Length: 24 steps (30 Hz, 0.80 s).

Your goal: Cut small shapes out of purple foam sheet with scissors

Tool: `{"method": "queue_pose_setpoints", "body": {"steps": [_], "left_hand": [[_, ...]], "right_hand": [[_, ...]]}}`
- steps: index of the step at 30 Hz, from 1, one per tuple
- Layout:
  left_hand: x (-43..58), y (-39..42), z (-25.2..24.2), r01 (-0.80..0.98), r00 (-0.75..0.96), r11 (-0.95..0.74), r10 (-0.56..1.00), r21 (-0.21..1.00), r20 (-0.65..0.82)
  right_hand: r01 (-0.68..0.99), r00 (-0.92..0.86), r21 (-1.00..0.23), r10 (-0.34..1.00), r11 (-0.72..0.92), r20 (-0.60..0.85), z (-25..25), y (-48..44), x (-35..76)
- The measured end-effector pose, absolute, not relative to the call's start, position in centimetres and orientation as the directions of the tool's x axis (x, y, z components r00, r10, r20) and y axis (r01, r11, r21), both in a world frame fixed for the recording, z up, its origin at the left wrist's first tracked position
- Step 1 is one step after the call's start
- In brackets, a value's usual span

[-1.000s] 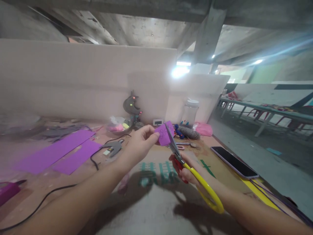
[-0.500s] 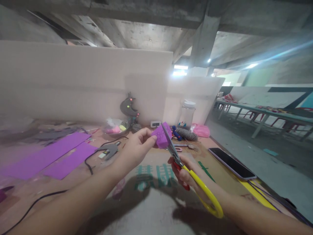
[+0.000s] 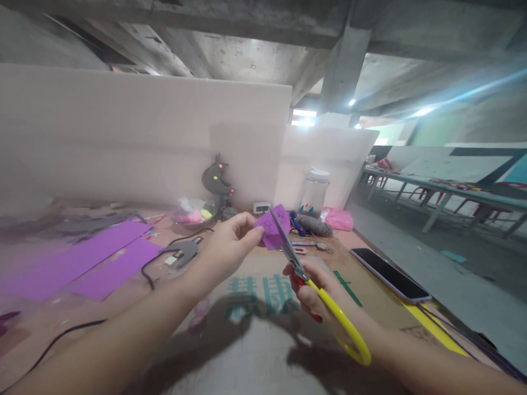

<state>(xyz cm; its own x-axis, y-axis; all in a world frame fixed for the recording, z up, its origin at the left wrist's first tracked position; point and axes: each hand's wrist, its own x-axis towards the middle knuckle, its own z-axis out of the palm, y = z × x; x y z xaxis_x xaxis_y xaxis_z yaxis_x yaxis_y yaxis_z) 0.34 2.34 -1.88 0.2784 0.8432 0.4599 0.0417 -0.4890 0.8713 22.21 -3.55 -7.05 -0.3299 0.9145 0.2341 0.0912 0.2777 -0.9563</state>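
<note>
Between thumb and fingers, my left hand (image 3: pixel 233 241) pinches a small purple foam piece (image 3: pixel 270 226) with flower-like outlines drawn on it. My right hand (image 3: pixel 310 288) grips a pair of scissors (image 3: pixel 343 318) with yellow and red handles. The scissor blades point up and lie across the purple piece, which is held above the table. Whether the blades are fully together is hard to make out. On the left lie larger purple sheets (image 3: pixel 78 260), apart from both hands.
A bowl (image 3: pixel 197 216) of small coloured bits and a dark crescent-shaped figure (image 3: pixel 216 176) stand at the back. Further right are a clear jar (image 3: pixel 315 192), a grey yarn roll (image 3: pixel 315 225) and a pink bag (image 3: pixel 338 218). A phone (image 3: pixel 389 274) lies near the right edge; black cable (image 3: pixel 146 269) crosses the left.
The purple piece has tilted slightly between the blades, and its lower edge looks more pointed. My right hand and the scissor handles have shifted a little; my left hand keeps its pinch.
</note>
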Motion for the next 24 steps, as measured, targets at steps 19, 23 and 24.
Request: {"method": "queue_pose_setpoints", "body": {"steps": [19,23,24], "left_hand": [[-0.14,2.43,-1.29,0.157,0.303,-0.516,0.837,0.842,0.456],[-0.17,2.35,-1.23,0.164,0.297,-0.506,0.844,0.847,0.447],[-0.18,2.34,-1.22,0.162,0.295,-0.502,0.846,0.850,0.444]], "right_hand": [[0.148,-0.313,-0.959,0.931,0.241,0.186,-6.98,-4.07,21.89],[0.161,-0.321,-0.959,0.931,0.234,0.173,-6.98,-4.12,21.95],[0.168,-0.326,-0.957,0.930,0.235,0.171,-6.95,-4.13,21.94]]}}
